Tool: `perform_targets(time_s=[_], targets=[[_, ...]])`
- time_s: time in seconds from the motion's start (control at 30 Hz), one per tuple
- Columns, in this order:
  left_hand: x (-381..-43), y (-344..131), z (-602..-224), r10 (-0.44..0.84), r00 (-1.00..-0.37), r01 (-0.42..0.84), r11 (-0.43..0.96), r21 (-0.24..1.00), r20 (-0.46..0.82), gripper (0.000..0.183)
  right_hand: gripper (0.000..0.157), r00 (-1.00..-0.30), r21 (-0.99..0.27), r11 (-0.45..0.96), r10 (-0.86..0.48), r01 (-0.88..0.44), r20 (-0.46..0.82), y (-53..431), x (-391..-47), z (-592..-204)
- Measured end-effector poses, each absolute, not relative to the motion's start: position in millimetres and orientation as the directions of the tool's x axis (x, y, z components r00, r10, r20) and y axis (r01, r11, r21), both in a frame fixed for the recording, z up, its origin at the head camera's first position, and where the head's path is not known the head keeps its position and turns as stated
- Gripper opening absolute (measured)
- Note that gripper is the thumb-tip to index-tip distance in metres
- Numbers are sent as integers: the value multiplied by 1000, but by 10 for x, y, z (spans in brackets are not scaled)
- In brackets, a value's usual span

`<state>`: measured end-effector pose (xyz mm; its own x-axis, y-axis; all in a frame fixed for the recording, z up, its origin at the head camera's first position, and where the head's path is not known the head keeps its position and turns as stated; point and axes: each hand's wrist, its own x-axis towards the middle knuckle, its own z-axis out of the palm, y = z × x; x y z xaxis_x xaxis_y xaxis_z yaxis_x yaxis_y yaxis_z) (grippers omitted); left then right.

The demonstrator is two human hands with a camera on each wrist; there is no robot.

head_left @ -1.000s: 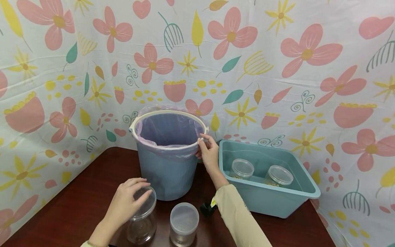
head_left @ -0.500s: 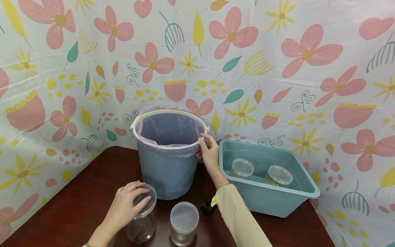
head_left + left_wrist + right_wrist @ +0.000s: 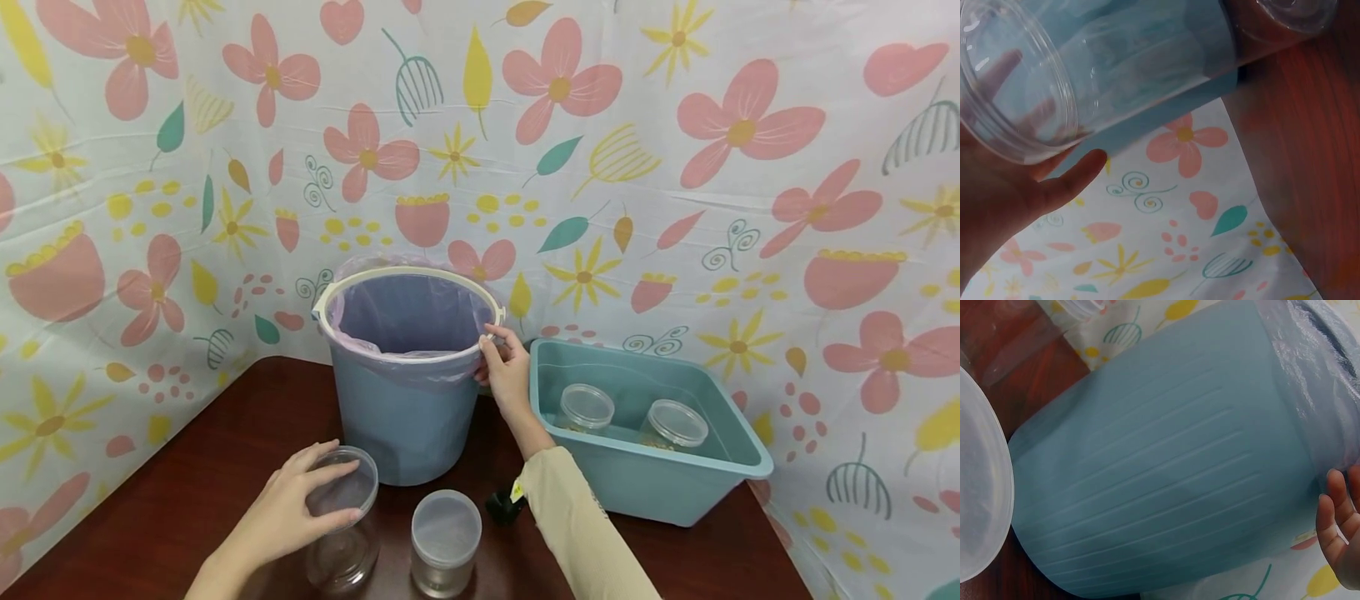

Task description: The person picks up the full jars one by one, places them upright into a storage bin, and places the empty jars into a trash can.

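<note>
A light-blue bucket (image 3: 405, 425) has a cream rim and a pale pink plastic liner (image 3: 431, 372). My right hand (image 3: 507, 371) pinches the bucket's right rim between thumb and fingers. In the right wrist view, its fingertips (image 3: 1335, 487) show beside the liner. A tall clear jar (image 3: 345, 554) stands left of a smaller jar with a frosted lid (image 3: 447, 529). My left hand (image 3: 288, 508) spreads around the tall jar's top, thumb toward me, fingers on the far side. In the left wrist view, some fingers show through the clear plastic (image 3: 1147, 69).
A teal tub (image 3: 652, 475) at the right holds two lidded jars (image 3: 588, 407). A small black object (image 3: 504, 507) lies by the right sleeve. The dark wooden table (image 3: 195, 500) meets a flower-patterned cloth (image 3: 480, 167) behind.
My left hand's fingers have spread wider at the tall jar's top, the hand shifting slightly down and left. The right hand stays at the bucket rim.
</note>
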<state>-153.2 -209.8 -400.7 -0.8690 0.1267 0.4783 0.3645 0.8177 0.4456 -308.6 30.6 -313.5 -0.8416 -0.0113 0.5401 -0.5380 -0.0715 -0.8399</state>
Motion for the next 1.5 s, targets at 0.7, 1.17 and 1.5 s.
perform_targets(time_s=[0.7,1.17,1.5], targets=[[-1561,-2154,-4050,60,-753,501,697,512,655,50,23,-837,-834,-90,-8,-545,548,294,-3117,-3169],[-1573,-2099,-3848,-50,-644,548,665,506,763,52,23,-833,-828,-97,15,-552,554,292,-3315,-3329],[-1626,-2087,-3596,-11,-566,613,663,430,824,55,22,-837,-833,-101,-13,-543,547,306,-3152,-3189]])
